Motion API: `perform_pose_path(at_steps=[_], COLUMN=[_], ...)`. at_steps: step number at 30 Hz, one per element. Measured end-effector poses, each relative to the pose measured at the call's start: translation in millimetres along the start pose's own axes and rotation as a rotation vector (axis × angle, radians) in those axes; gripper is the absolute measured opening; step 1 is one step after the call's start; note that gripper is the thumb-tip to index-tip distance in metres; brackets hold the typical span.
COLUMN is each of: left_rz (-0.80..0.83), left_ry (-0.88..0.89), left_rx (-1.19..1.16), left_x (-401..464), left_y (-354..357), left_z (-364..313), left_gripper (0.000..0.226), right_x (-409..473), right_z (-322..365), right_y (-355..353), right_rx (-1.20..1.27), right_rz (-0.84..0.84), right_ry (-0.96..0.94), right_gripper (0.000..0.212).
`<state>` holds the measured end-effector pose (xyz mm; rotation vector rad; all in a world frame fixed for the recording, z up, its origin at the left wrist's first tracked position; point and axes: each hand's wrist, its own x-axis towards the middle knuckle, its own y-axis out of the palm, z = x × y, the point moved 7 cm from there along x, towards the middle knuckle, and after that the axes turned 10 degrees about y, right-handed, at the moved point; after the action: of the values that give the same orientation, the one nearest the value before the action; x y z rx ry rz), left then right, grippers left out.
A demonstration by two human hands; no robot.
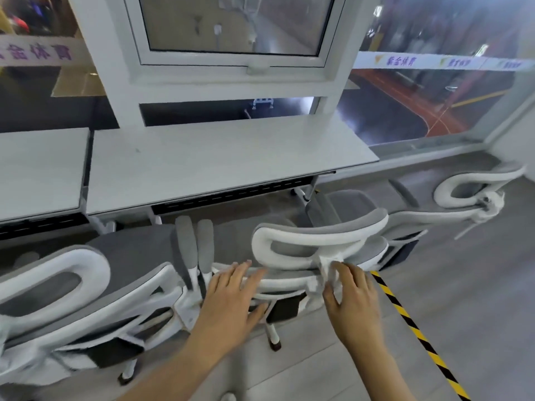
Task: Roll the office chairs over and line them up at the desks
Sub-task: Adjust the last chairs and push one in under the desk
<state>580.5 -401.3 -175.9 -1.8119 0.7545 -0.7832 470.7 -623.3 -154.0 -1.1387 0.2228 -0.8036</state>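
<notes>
Three white-framed office chairs with grey mesh stand along the white desks. The middle chair (315, 244) faces the right desk (220, 163), its seat partly under the desktop. My left hand (231, 296) lies flat with fingers spread on the top of that chair's backrest frame. My right hand (351, 293) curls around the white headrest bracket at the chair's back. The left chair (72, 287) stands beside it at the left desk (40, 169), their grey armrests nearly touching. A third chair (469, 195) stands to the right, past the desk's end.
A white-framed window and glass wall (231, 30) rise behind the desks. A yellow-and-black tape stripe (417, 334) runs diagonally over the grey floor at the right. Open floor lies behind the chairs.
</notes>
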Motion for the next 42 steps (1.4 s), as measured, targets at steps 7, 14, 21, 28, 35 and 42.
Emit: perform_pose_path(at_steps=[7, 14, 21, 28, 35, 42], left_rz=[0.089, -0.011, 0.013, 0.053, 0.040, -0.001], left_ry=[-0.128, -0.187, -0.302, -0.355, -0.355, -0.359], left_rx=[0.128, 0.195, 0.132, 0.151, 0.101, 0.098], left_x=[38.6, 59.6, 106.5, 139.5, 149.7, 142.8], left_y=[60.2, 74.0, 89.0, 85.9, 80.3, 85.1], left_z=[17.3, -11.0, -28.0, -31.6, -23.9, -22.6], left_gripper=[0.060, 0.056, 0.055, 0.068, 0.062, 0.060], right_x=[76.3, 147.6, 211.1, 246.3, 256.2, 250.1], right_z=[-65.1, -121.5, -142.5, -146.1, -141.0, -138.7], right_y=[21.1, 35.4, 46.8, 57.3, 59.9, 60.3], right_rx=[0.058, 0.135, 0.122, 0.135, 0.125, 0.130], right_rz=[0.124, 0.128, 0.045, 0.075, 0.074, 0.104], right_ry=[0.038, 0.040, -0.112, -0.103, -0.097, -0.090], right_gripper=[0.039, 0.015, 0.030, 0.033, 0.033, 0.023])
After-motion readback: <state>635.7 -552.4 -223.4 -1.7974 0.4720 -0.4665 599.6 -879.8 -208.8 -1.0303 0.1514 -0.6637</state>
